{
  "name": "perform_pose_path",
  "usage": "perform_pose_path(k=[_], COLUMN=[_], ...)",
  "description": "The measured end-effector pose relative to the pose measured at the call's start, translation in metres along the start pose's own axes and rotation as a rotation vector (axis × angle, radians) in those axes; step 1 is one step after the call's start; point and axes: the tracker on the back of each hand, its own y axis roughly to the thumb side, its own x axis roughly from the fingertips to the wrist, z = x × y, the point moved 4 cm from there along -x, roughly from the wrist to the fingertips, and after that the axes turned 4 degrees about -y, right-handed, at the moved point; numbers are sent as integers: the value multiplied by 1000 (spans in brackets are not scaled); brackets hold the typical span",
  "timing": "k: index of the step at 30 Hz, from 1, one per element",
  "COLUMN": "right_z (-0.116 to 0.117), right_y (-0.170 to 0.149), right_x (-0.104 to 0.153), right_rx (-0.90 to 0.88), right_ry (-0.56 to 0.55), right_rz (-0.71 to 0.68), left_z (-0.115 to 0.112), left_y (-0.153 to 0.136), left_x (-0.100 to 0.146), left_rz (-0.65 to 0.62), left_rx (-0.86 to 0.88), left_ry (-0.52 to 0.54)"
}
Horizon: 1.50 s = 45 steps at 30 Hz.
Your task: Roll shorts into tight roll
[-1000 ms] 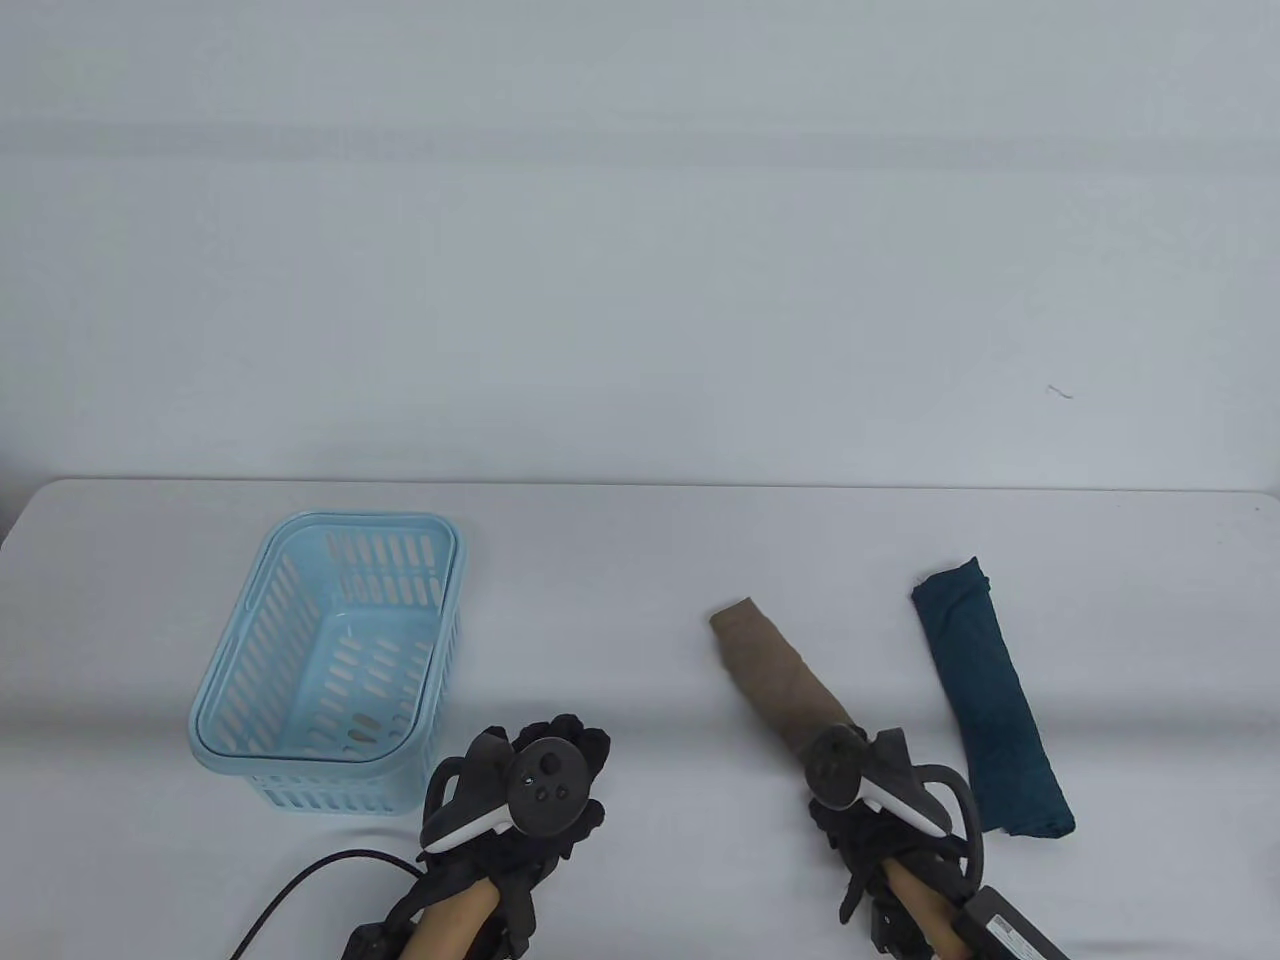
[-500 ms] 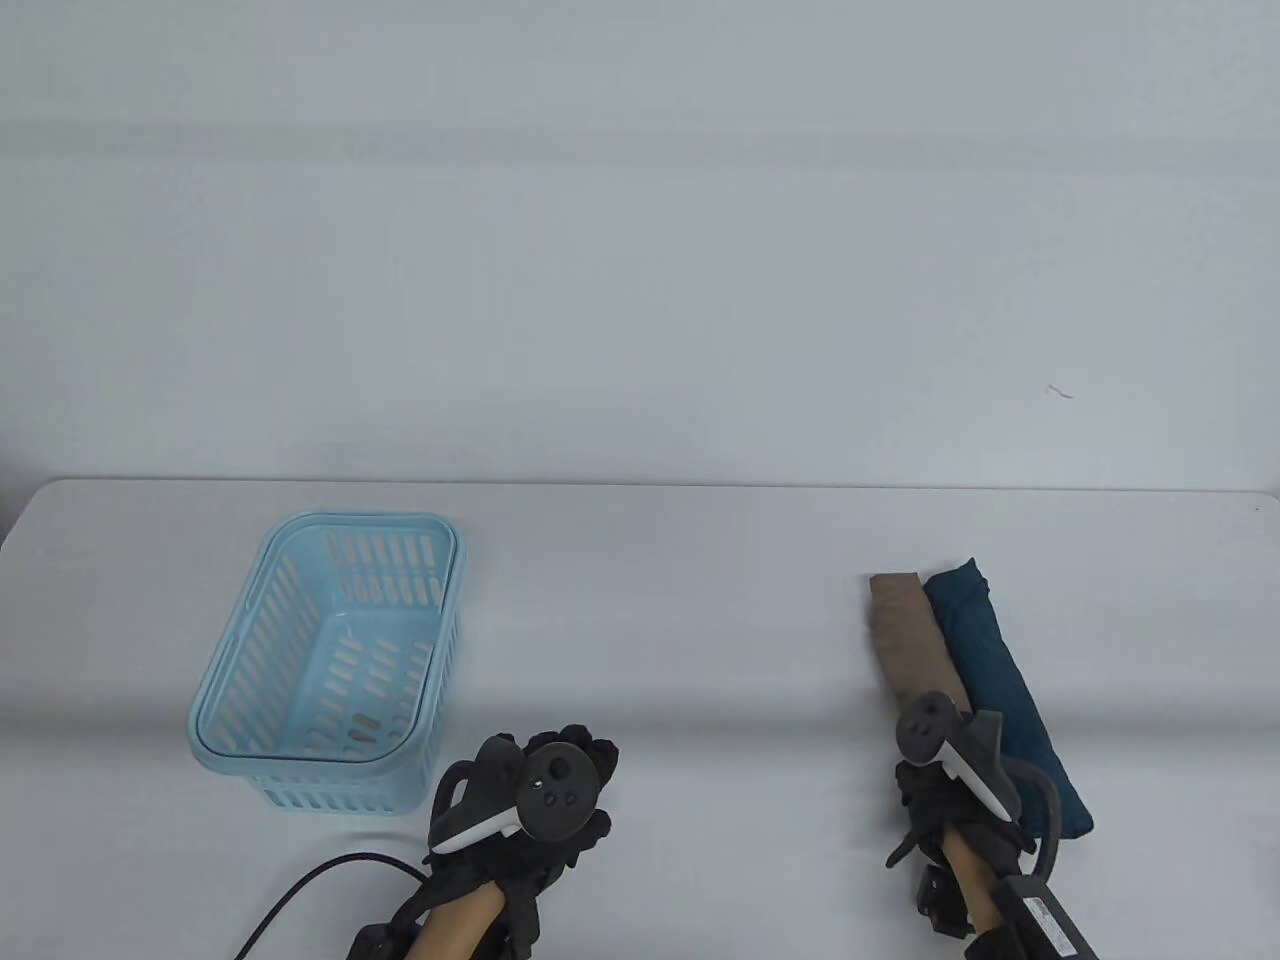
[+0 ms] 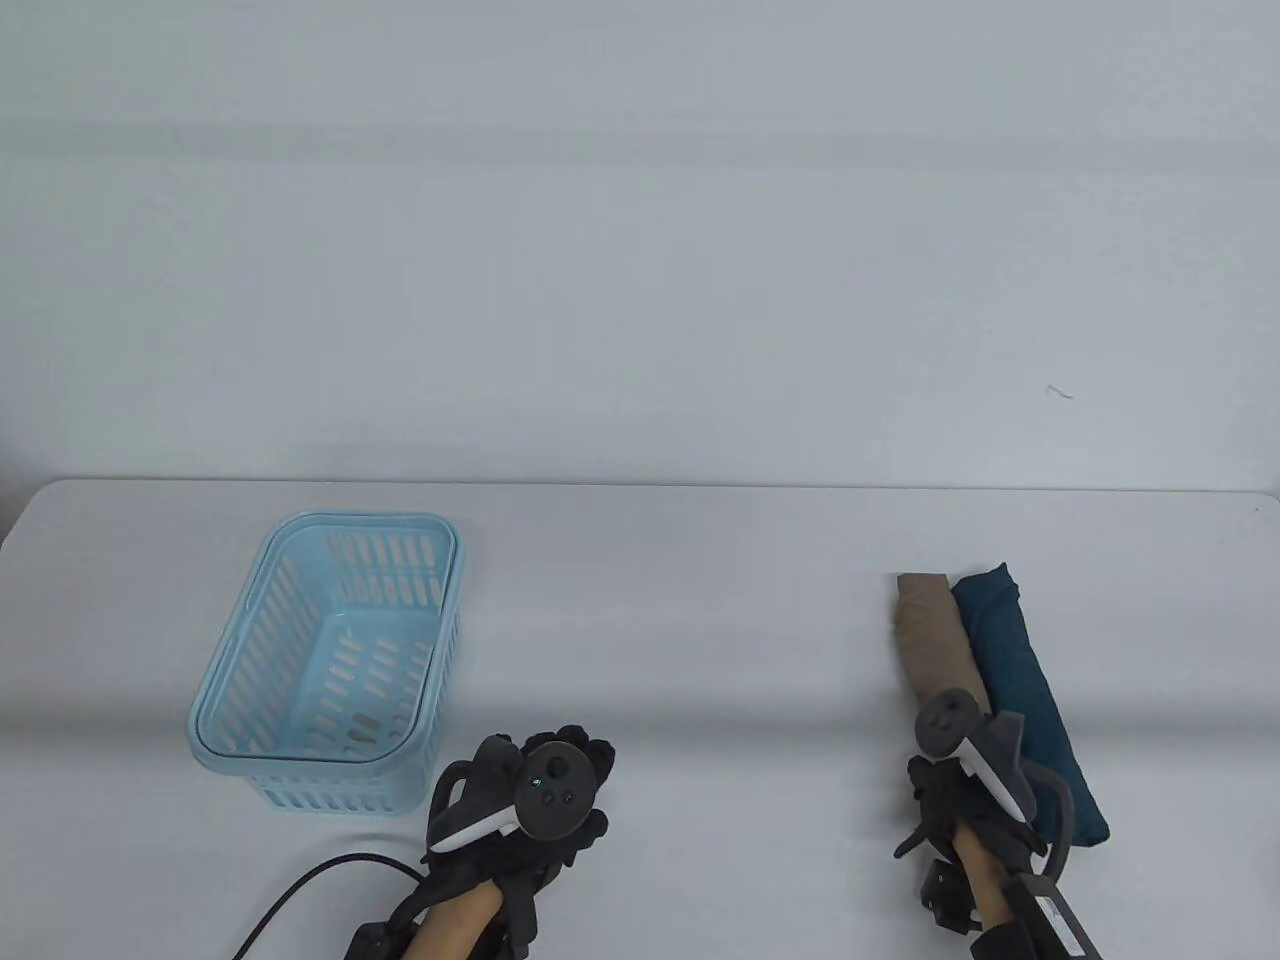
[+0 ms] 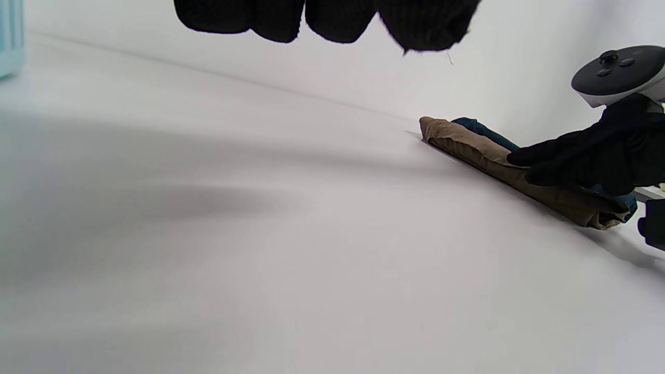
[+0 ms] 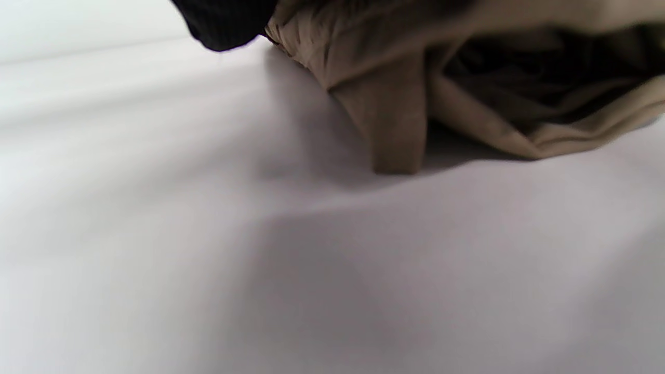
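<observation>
The tan shorts [image 3: 932,640] are a tight roll on the right of the table, lying right against a dark teal roll [image 3: 1020,680]. My right hand [image 3: 948,765] grips the near end of the tan roll. The left wrist view shows its fingers [image 4: 540,156] lying over the tan roll [image 4: 483,156], with the teal roll [image 4: 475,126] behind. The right wrist view shows the tan roll's open end [image 5: 467,88] on the table under a fingertip [image 5: 223,23]. My left hand [image 3: 545,790] rests near the front edge and holds nothing; its fingers [image 4: 332,21] hang above bare table.
A light blue slotted plastic basket [image 3: 250,660] stands at the left, just beyond my left hand. A black cable [image 3: 300,885] runs from my left wrist along the front edge. The white table [image 3: 680,620] ends at a pale wall behind.
My right hand carried the tan roll from the table's middle to the right and set it against the teal roll, nudging both slightly right. My left hand barely moved.
</observation>
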Motion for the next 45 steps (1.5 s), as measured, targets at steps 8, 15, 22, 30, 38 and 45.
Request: perform_pose_path(k=[8,15,22,30,38,45], right_z=[-60,-105,-54,-22,-19,-16], right_y=[16,79,119,118,118,117], right_x=[37,114,139,132,132,133], right_rx=[-60,-95,-59,-6,-2,4], right_ry=[-194,-398,-313,-214,-196,-184], right_rz=[-149,-465,-618,-611,-631,-639], left_z=[7,9,8,4,0,-3], left_y=[3,5,8,13,16,18], left_x=[4,5,6,3,1,-1], left_rz=[3,-4,-10,-29,-38,-41], left_rx=[-20,-33,-44,-40,-32,-30], left_ry=[39,51,55,37,20,3])
